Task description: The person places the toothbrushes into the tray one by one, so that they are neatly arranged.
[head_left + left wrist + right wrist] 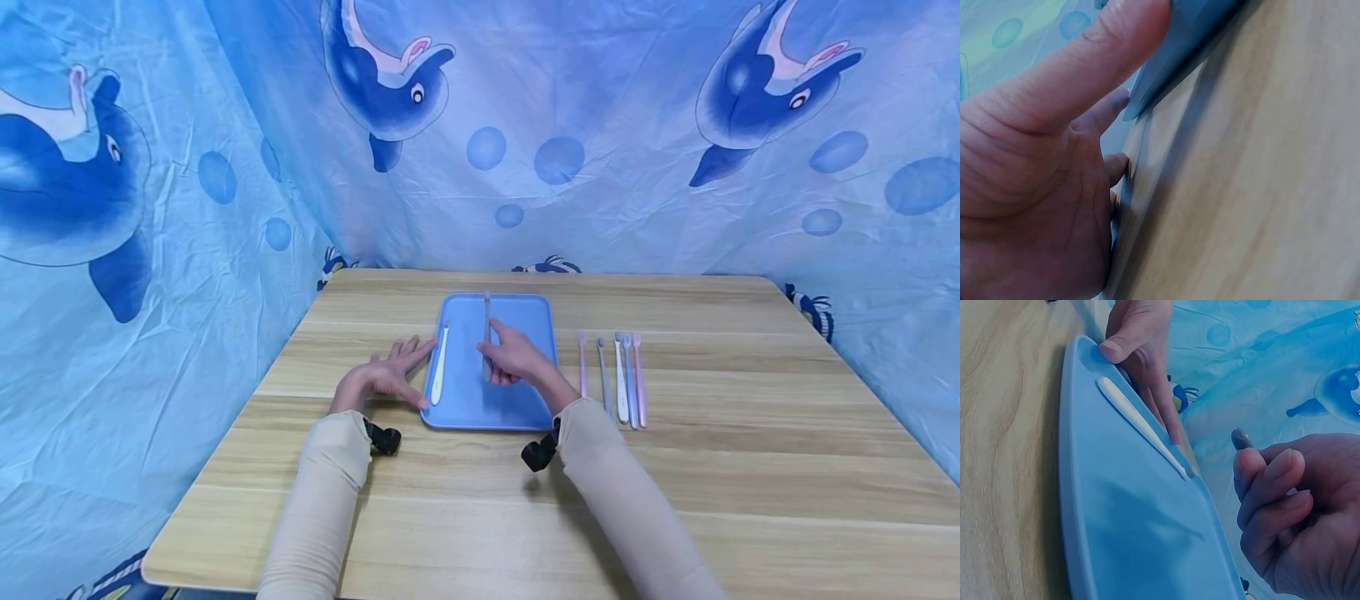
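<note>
A blue tray (465,417) lies on the wooden table with a white toothbrush (440,367) along its left side. Over the tray's middle, my right hand (516,354) grips a grey toothbrush (487,317), its head toward the far edge. In the right wrist view only the grey toothbrush's handle end (1242,439) pokes out of the curled fingers, above the tray's surface. My left hand (390,375) rests at the tray's left edge with fingers spread, its thumb touching the near left corner. The left wrist view shows the left thumb (1104,56) against the tray's side.
Right of the tray lie several toothbrushes in a row, among them a pink one (582,367), a grey one (604,379), a white one (621,383) and a blue one (632,383). A blue dolphin-print curtain (630,217) hangs behind the wooden table (750,400).
</note>
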`<control>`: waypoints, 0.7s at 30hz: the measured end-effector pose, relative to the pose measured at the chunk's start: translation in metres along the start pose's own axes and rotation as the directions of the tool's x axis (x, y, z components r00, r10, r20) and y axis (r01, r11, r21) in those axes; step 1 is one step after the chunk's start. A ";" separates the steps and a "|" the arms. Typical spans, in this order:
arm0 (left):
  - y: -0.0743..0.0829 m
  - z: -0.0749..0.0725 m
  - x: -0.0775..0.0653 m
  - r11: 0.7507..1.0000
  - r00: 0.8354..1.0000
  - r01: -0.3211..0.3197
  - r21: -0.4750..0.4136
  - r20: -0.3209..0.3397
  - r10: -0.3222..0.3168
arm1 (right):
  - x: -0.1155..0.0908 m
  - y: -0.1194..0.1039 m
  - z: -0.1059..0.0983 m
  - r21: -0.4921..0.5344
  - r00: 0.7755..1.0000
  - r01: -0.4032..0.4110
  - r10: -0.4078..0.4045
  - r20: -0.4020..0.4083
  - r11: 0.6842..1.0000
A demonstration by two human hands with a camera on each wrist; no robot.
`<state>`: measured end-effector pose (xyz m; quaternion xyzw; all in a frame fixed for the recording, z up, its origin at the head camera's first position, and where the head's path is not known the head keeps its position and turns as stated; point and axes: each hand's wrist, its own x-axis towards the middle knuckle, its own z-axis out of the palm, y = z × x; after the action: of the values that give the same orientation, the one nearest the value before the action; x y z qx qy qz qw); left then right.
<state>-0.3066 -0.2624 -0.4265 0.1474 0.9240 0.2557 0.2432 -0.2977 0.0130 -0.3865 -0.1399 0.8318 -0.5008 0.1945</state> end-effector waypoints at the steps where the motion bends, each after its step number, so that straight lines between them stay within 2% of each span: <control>1: 0.001 0.000 -0.001 1.000 1.000 -0.001 -0.001 -0.002 0.001 | 0.000 -0.001 0.001 -0.001 1.000 -0.002 0.002 -0.004 1.000; 13: 0.005 0.000 -0.005 1.000 1.000 -0.002 -0.014 -0.006 0.002 | 0.007 -0.006 0.012 -0.051 1.000 -0.022 0.022 -0.003 0.998; 21: 0.005 -0.001 -0.004 1.000 1.000 0.000 -0.008 -0.003 0.000 | 0.009 -0.007 0.017 -0.046 0.999 -0.034 0.035 0.007 0.998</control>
<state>-0.3035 -0.2602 -0.4214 0.1460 0.9233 0.2597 0.2423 -0.2978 -0.0076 -0.3897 -0.1319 0.8446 -0.4775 0.2031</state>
